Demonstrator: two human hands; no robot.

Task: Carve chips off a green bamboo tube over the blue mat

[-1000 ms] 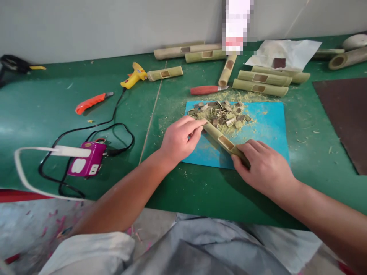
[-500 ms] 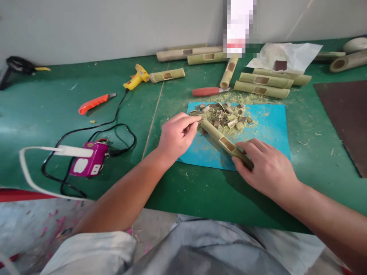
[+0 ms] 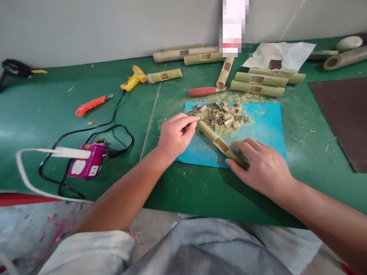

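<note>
A green bamboo tube (image 3: 210,134) with a rectangular notch cut in its upper side lies slantwise over a blue mat (image 3: 263,130). My right hand (image 3: 262,162) grips its near end, thumb on one side and fingers on the other. At the far end, my left hand (image 3: 178,135) is closed in a pinch, thumb against forefinger, its tips beside the tube's end. Whatever those fingertips hold is too small to make out. Behind the tube is a heap of bamboo chips and shavings (image 3: 228,116). A red-handled knife (image 3: 202,91) rests beyond the mat.
More notched bamboo tubes (image 3: 258,88) lie at the back, near a white paper (image 3: 301,51). On the left are a yellow glue gun (image 3: 133,79), an orange utility knife (image 3: 91,105) and a purple power adapter (image 3: 87,162) with trailing cords. A dark brown sheet (image 3: 341,114) lies right.
The whole view has shifted slightly, so the table's things appear further left. My left fingertips are a little closer to the tube's far end. My right hand keeps its grip.
</note>
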